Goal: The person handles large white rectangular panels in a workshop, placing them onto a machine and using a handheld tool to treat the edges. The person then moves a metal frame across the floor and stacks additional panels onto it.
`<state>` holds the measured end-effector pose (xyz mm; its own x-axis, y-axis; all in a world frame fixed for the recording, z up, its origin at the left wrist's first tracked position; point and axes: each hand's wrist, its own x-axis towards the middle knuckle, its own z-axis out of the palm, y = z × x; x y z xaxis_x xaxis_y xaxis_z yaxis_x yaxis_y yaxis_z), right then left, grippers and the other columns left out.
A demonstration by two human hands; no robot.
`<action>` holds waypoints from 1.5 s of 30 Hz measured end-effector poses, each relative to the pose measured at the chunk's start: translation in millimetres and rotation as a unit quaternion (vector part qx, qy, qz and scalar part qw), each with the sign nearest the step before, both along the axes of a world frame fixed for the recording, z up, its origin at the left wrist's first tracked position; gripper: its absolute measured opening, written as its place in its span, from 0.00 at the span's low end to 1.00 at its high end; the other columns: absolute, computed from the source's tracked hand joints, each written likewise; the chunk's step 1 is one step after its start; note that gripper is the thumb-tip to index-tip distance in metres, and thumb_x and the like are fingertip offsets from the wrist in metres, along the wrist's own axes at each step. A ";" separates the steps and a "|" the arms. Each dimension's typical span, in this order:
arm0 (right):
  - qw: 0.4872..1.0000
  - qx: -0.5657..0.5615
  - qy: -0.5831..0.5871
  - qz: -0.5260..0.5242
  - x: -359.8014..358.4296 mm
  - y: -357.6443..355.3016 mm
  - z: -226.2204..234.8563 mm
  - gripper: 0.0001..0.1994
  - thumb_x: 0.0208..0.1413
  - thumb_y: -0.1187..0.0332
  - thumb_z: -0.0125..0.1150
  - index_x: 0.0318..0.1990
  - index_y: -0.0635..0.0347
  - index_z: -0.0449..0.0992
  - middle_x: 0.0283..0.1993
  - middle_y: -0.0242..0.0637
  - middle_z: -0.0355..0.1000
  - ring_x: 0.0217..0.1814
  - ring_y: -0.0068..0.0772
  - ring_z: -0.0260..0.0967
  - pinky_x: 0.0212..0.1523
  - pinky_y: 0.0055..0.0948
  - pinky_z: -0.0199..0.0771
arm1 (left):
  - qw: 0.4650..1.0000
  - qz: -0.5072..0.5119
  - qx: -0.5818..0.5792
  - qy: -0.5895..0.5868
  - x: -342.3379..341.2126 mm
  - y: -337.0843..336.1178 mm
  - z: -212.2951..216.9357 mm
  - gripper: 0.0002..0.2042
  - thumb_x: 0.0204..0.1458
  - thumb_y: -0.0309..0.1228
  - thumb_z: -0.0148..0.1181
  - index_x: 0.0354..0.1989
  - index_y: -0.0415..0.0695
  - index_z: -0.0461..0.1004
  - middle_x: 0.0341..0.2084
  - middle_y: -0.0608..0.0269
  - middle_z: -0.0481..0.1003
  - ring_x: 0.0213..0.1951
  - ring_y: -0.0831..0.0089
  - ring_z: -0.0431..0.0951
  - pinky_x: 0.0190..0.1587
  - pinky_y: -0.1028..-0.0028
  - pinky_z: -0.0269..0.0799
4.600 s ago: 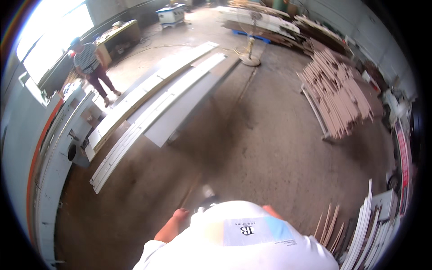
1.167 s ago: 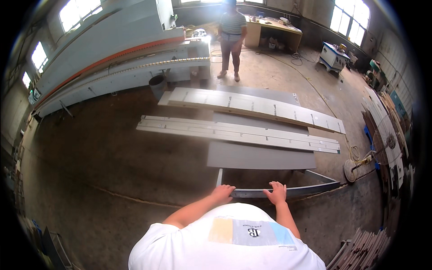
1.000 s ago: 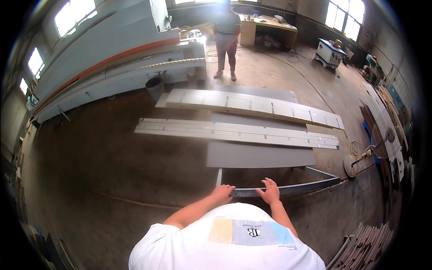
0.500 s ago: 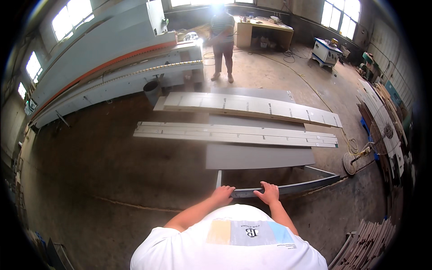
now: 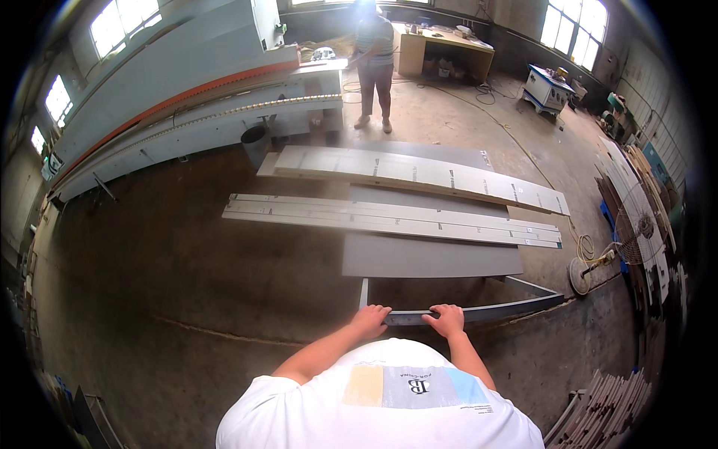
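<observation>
1. Both hands, left hand [image 5: 370, 320] & right hand [image 5: 447, 319], on near edge of grey rectangular panel frame [image 5: 479, 310].
2. Flat grey board [image 5: 430, 257] just beyond it on the concrete floor [image 5: 187, 284].
3. Long pale panel stacks [image 5: 389, 218] behind board; long edge-banding machine [image 5: 187, 97] far left.

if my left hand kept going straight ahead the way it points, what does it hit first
The left hand already grips the near edge of the grey panel. Past that, the flat grey board on the floor lies next in line, though depth is hard to judge here.

White short-sleeved T-shirt [image 5: 381, 408] with a printed panel of tan, grey and light-blue blocks; forearms and hands bare, no gloves.
</observation>
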<state>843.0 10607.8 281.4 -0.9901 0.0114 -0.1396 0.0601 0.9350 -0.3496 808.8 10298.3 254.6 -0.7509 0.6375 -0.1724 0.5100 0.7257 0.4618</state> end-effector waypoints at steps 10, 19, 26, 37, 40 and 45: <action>0.997 0.022 0.079 -0.015 12.8 -4.9 -7.7 0.19 0.50 0.51 0.78 0.48 0.46 0.86 0.54 0.33 0.81 0.63 0.43 0.72 0.71 0.45 0.64 | 1.000 -0.005 0.001 0.000 -3.6 0.2 -6.7 0.29 0.57 0.38 0.64 0.68 0.44 0.71 0.53 0.53 0.79 0.56 0.53 0.79 0.60 0.57 0.75; 0.993 0.036 0.102 -0.054 12.6 -12.6 -6.3 0.25 0.51 0.50 0.79 0.53 0.48 0.83 0.63 0.34 0.77 0.74 0.42 0.64 0.81 0.56 0.51 | 0.999 -0.018 -0.023 -0.014 -5.8 -0.6 0.3 0.30 0.58 0.38 0.64 0.69 0.45 0.69 0.55 0.52 0.78 0.58 0.53 0.77 0.61 0.57 0.74; 0.994 0.040 0.033 -0.097 23.9 -5.9 -14.6 0.27 0.52 0.44 0.76 0.56 0.43 0.83 0.66 0.31 0.75 0.79 0.40 0.60 0.84 0.64 0.39 | 1.000 -0.018 -0.009 -0.007 -3.3 -1.8 -9.4 0.31 0.57 0.38 0.64 0.70 0.45 0.69 0.55 0.52 0.78 0.58 0.53 0.78 0.62 0.57 0.74; 0.994 0.010 0.005 -0.111 19.4 -2.7 -3.2 0.23 0.52 0.46 0.76 0.52 0.44 0.86 0.62 0.32 0.78 0.73 0.40 0.66 0.80 0.68 0.49 | 0.999 -0.019 -0.030 -0.022 -5.6 0.4 -4.9 0.30 0.57 0.38 0.64 0.70 0.44 0.69 0.56 0.52 0.78 0.59 0.53 0.78 0.62 0.57 0.74; 0.993 0.006 0.017 -0.114 21.7 -2.7 -6.0 0.23 0.52 0.45 0.75 0.52 0.43 0.86 0.62 0.32 0.78 0.74 0.40 0.66 0.81 0.68 0.48 | 0.999 -0.016 -0.020 -0.029 -5.6 1.1 -3.5 0.30 0.57 0.37 0.65 0.69 0.43 0.70 0.56 0.51 0.78 0.59 0.52 0.78 0.62 0.55 0.74; 0.992 -0.005 0.021 -0.125 20.9 -2.3 -9.8 0.23 0.50 0.46 0.77 0.51 0.43 0.86 0.62 0.34 0.77 0.74 0.41 0.65 0.80 0.65 0.50 | 0.999 -0.010 0.002 -0.032 -4.9 -0.5 1.2 0.29 0.55 0.36 0.67 0.66 0.42 0.72 0.55 0.48 0.79 0.59 0.49 0.77 0.61 0.51 0.74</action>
